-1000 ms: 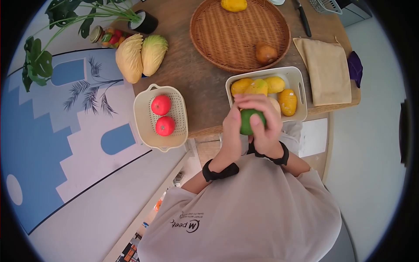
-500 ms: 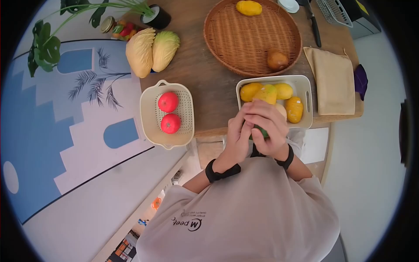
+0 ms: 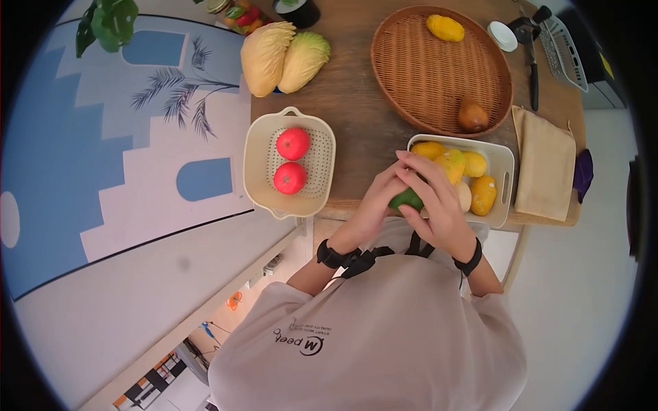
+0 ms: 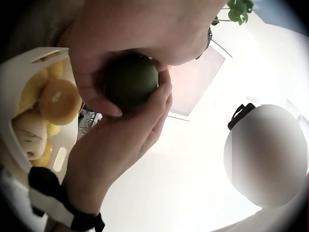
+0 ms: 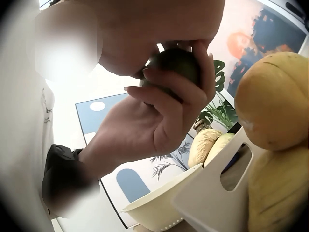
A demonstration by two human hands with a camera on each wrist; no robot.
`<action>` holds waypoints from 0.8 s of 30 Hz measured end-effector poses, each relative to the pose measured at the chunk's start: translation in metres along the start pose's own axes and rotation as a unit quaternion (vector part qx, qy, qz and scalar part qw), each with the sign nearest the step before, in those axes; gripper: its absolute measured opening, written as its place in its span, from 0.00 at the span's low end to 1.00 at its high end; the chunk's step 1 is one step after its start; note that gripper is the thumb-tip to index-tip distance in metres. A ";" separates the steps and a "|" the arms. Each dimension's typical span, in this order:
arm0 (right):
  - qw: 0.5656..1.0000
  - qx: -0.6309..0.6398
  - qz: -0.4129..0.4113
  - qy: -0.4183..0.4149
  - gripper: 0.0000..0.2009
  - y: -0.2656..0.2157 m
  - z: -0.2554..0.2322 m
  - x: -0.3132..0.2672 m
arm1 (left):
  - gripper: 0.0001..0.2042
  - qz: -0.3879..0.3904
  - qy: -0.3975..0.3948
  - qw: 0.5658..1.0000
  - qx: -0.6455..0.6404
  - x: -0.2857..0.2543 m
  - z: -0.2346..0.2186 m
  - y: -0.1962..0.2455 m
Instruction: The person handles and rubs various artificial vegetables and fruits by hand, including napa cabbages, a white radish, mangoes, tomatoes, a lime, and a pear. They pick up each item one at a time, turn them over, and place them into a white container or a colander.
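A round dark green fruit (image 3: 407,200) is held between both hands, just in front of the white bin at the table's front edge. From the left side, the left hand (image 3: 373,209) curls its fingers round it, as the right wrist view also shows with the fruit (image 5: 176,70) against that hand (image 5: 154,116). The right hand (image 3: 442,209) cups the fruit's other side, fingers bent over its top. In the left wrist view the fruit (image 4: 131,82) sits enclosed by the two hands. Part of its surface is hidden by fingers.
The white bin (image 3: 506,185) holds several yellow fruits and a pale one. Left of it, a cream basket (image 3: 257,171) holds two red fruits (image 3: 293,144). Behind are a wicker tray (image 3: 439,75) with two items, cabbages (image 3: 264,58), a knife (image 3: 534,85) and a folded cloth (image 3: 545,164).
The head view has shifted, so the table items appear further right. The hands were clasped more closely half a second ago; their fingers have spread somewhat, showing more of the green fruit.
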State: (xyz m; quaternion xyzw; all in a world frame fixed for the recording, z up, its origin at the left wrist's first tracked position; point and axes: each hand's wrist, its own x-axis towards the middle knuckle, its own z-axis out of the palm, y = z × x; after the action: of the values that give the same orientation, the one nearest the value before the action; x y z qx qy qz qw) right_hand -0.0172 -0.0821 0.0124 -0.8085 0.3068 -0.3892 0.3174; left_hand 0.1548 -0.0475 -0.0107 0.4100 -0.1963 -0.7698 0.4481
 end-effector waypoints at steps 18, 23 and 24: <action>0.965 -0.234 0.056 -0.107 0.34 0.041 -0.100 0.043 | 0.29 0.307 0.464 0.548 0.625 -0.036 -0.155 0.070; 0.942 -0.318 0.016 -0.109 0.38 0.123 -0.126 0.099 | 0.23 0.371 0.423 0.631 0.534 -0.024 -0.097 0.046; 0.929 -0.351 0.010 -0.118 0.38 0.151 -0.127 0.111 | 0.22 0.371 0.386 0.670 0.515 -0.024 -0.084 0.036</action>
State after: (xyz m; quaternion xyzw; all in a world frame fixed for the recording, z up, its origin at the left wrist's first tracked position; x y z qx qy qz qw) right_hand -0.1028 -0.2917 0.0104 -0.9052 0.3924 -0.1551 0.0513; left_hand 0.2479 -0.0408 -0.0247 0.7295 -0.5070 -0.0901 0.4502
